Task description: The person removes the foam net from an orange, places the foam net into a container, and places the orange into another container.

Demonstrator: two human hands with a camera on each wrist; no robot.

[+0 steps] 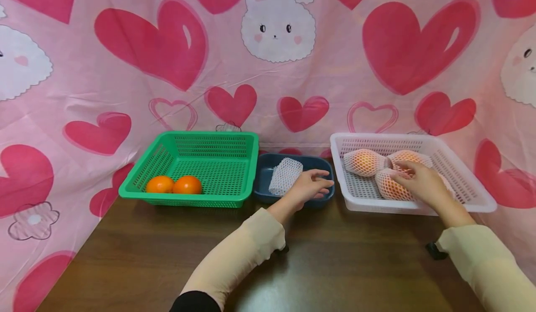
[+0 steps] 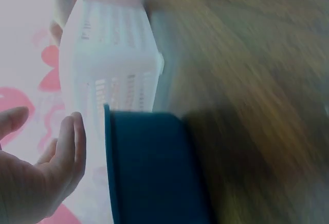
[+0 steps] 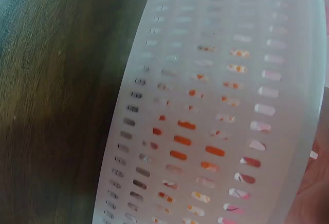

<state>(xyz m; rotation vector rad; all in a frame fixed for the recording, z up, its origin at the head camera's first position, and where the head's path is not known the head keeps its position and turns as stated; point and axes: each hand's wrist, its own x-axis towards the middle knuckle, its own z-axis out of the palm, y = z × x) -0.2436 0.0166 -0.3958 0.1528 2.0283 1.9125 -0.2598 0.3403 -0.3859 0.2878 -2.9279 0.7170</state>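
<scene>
Here we are with the sorting in mid-flow, and by our reading it is less than half done. Over in the green plastic basket (image 1: pixel 222 175) we count two bare oranges: a left-hand orange (image 1: pixel 160 184) and, right beside it, a right-hand orange (image 1: pixel 187 185), both against the near wall. In the dark blue tray (image 1: pixel 263 179) lies white foam netting (image 1: pixel 286 175) with no fruit showing in it (one sleeve or two, we can't tell).

Now across to the white plastic basket (image 1: pixel 356 202), where the remaining work seems to sit: three netted oranges in plain sight, the left one (image 1: pixel 362 162), the back one (image 1: pixel 410 156) and the front one (image 1: pixel 392 185), plus what looks like a fourth, mostly hidden.

And there's the right hand (image 1: pixel 425 184) right over the front one, thumb and fingers parted with a modest gap; whether they touch the netting we can't tell, and we see no firm hold. The left hand (image 1: pixel 311 186) hovers over the blue tray, fingers loose and spread, holding nothing. So we'd call it two bare, at least three in their nets and yet to be unwrapped.
</scene>
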